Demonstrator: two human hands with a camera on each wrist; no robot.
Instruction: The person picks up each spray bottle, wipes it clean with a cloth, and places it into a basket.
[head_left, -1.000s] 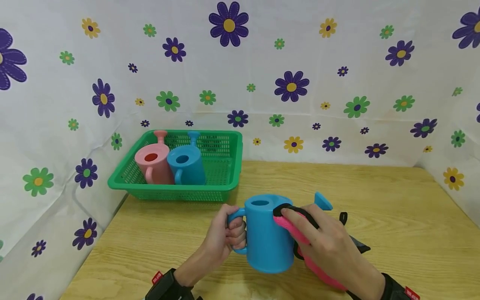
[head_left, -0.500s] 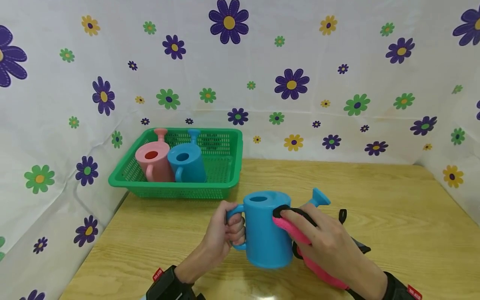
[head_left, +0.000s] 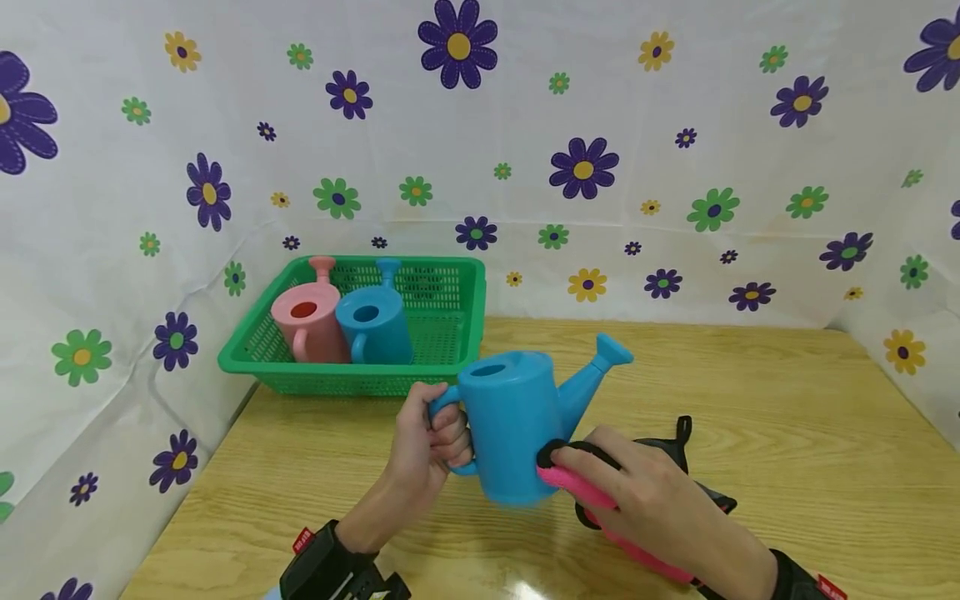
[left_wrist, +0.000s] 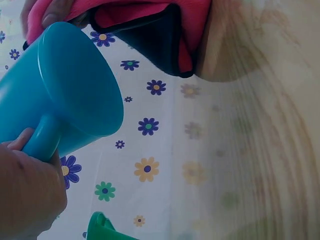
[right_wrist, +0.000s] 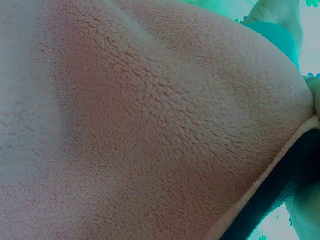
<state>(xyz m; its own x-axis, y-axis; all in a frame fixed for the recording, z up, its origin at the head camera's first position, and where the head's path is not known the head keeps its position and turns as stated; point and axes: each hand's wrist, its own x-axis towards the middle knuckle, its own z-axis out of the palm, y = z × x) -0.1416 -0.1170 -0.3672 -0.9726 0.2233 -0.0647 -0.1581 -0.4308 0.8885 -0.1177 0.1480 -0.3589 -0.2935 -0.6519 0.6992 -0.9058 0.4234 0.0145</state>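
Note:
My left hand [head_left: 427,437] grips the handle of a blue toy watering can [head_left: 510,425], its fingers curled round it. The can is held off the table and leans a little, with its spout pointing up to the right; its underside shows in the left wrist view. My right hand [head_left: 645,492] holds a pink and dark grey cloth [head_left: 577,483] with black edging, pressed to the lower right side of the can. Fleecy cloth [right_wrist: 150,120] fills most of the right wrist view and hides much there.
A green perforated basket [head_left: 465,367] stands at the back left of the wooden table [head_left: 750,400]. Inside it are a pink watering can [head_left: 322,329] and another blue watering can [head_left: 386,329], side by side. A flower-print sheet [head_left: 525,108] hangs behind.
My left hand has raised the watering can up and leftward and tilted it, so its spout now shows fully. The cloth in my right hand now touches lower down on the can.

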